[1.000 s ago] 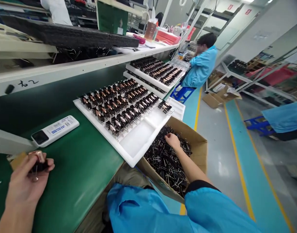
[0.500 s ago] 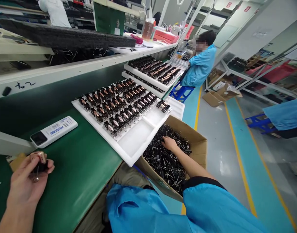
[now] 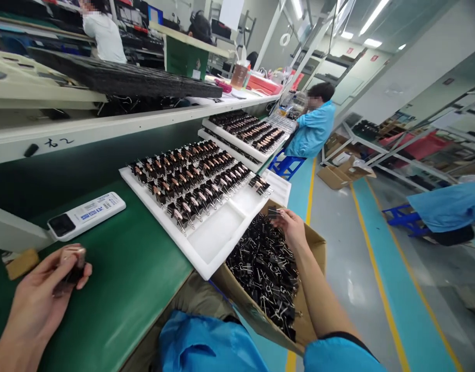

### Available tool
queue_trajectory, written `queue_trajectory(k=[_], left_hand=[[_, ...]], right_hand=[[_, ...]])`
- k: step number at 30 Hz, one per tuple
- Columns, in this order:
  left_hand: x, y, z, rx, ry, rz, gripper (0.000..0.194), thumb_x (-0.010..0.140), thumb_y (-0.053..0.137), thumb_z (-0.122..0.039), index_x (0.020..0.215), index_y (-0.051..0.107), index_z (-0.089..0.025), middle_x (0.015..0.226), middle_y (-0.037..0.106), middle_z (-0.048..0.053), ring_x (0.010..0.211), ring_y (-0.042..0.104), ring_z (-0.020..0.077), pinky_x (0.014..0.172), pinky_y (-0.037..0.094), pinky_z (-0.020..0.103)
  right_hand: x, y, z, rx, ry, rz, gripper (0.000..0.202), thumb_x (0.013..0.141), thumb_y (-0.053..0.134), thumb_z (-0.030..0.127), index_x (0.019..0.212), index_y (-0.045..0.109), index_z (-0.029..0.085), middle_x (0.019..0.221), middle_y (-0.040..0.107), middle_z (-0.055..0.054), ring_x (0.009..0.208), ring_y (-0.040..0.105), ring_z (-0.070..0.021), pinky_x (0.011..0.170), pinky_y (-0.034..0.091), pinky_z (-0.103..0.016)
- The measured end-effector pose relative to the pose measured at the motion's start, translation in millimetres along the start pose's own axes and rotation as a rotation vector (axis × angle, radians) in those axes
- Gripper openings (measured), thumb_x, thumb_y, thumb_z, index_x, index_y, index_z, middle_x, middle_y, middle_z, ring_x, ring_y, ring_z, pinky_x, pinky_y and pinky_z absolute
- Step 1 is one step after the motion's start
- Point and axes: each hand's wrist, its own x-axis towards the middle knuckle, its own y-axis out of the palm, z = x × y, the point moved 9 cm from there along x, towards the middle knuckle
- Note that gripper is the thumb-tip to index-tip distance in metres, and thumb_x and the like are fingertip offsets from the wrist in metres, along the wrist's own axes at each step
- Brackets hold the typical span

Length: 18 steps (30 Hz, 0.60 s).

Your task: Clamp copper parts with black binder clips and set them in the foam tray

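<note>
While the left hand (image 3: 53, 281) keeps a copper-toned piece (image 3: 74, 251) over the tabletop (image 3: 124, 310), its grip is closed, thumb on top and fingers curled beneath, probably to steady the piece; something dark lies under it, mostly hidden by the fingers. The right hand (image 3: 294, 227) hangs over the far end of a cardboard box (image 3: 318, 250), its grip pinched on one black binder clip (image 3: 273, 211). Held by the fingertips, much of the clip stays exposed, which likely makes it easy to turn.

The box stands beside the tabletop's edge, within the right arm's reach, and holds a loose heap of black clips (image 3: 260, 268) with wire handles pointing every way. By contrast, the white tray (image 3: 206, 264) carries clips in orderly rows (image 3: 193, 178), copper-toned or pinkish pieces showing between them, perhaps spaced so that they do not knock together. A short group (image 3: 259, 184) stands in its near-side compartment. Behind it, stacked trays (image 3: 237, 138) hold similar rows.
</note>
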Motion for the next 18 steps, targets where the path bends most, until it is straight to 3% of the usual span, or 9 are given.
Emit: queue_trajectory(k=[2, 4, 7, 9, 11, 14, 18], left_hand=[[-7.4, 10.6, 0.7, 0.057, 0.015, 0.047, 0.035, 0.069, 0.090, -0.044, 0.095, 0.077, -0.023, 0.096, 0.068, 0.002, 0.070, 0.060, 0.0166, 0.049, 0.046, 0.024], [-19.4, 28.1, -2.0, 0.087, 0.056, 0.149, 0.036, 0.070, 0.088, -0.044, 0.095, 0.077, -0.020, 0.097, 0.069, 0.005, 0.065, 0.060, 0.0146, 0.053, 0.047, 0.025], [-39.2, 57.6, -6.4, 0.091, 0.122, 0.349, 0.031, 0.076, 0.085, -0.040, 0.095, 0.078, -0.017, 0.107, 0.070, 0.010, 0.062, 0.060, 0.0132, 0.059, 0.050, 0.029], [-46.5, 67.1, -7.4, 0.058, 0.142, 0.407, 0.030, 0.075, 0.085, -0.038, 0.095, 0.078, -0.016, 0.116, 0.069, 0.013, 0.063, 0.061, 0.0140, 0.060, 0.052, 0.031], [-48.6, 67.9, -8.3, 0.031, 0.161, 0.406, 0.031, 0.074, 0.086, -0.037, 0.094, 0.079, -0.016, 0.111, 0.071, 0.013, 0.064, 0.062, 0.0152, 0.060, 0.054, 0.031], [-44.6, 56.8, -10.0, 0.014, 0.192, 0.317, 0.032, 0.073, 0.086, -0.038, 0.092, 0.078, -0.014, 0.091, 0.072, 0.009, 0.063, 0.062, 0.0153, 0.059, 0.052, 0.028], [-33.4, 35.7, -7.4, 0.012, 0.195, 0.169, 0.039, 0.070, 0.088, -0.042, 0.096, 0.077, -0.013, 0.087, 0.072, 0.008, 0.063, 0.060, 0.0148, 0.059, 0.051, 0.027]], right_hand=[[-19.7, 44.1, 57.8, 0.436, -0.027, 0.220, 0.039, 0.091, 0.059, 0.055, 0.102, 0.062, 0.017, 0.075, 0.067, -0.005, 0.062, 0.066, -0.0196, 0.059, 0.054, -0.031], [-49.7, 104.9, 118.7, 0.757, 0.017, 0.511, 0.036, 0.083, 0.074, 0.052, 0.092, 0.067, 0.018, 0.070, 0.066, -0.003, 0.054, 0.062, -0.0162, 0.053, 0.050, -0.028], [-96.8, 192.2, 196.2, 0.876, 0.081, 0.824, 0.034, 0.078, 0.081, 0.049, 0.082, 0.070, 0.017, 0.070, 0.066, -0.003, 0.050, 0.061, -0.0144, 0.048, 0.046, -0.026], [-120.1, 241.6, 233.6, 0.868, 0.087, 0.932, 0.037, 0.074, 0.082, 0.051, 0.080, 0.070, 0.017, 0.071, 0.067, -0.003, 0.051, 0.063, -0.0152, 0.047, 0.045, -0.025], [-136.3, 283.1, 260.1, 0.828, 0.063, 1.001, 0.041, 0.071, 0.082, 0.054, 0.081, 0.070, 0.017, 0.074, 0.068, -0.004, 0.053, 0.064, -0.0158, 0.047, 0.044, -0.025], [-146.1, 323.2, 284.1, 0.711, -0.062, 1.039, 0.044, 0.074, 0.076, 0.059, 0.082, 0.069, 0.017, 0.076, 0.069, -0.005, 0.054, 0.063, -0.0155, 0.047, 0.042, -0.025], [-145.9, 336.9, 300.9, 0.524, -0.339, 1.022, 0.045, 0.088, 0.061, 0.062, 0.088, 0.068, 0.018, 0.077, 0.068, -0.003, 0.059, 0.060, -0.0153, 0.055, 0.044, -0.027]])
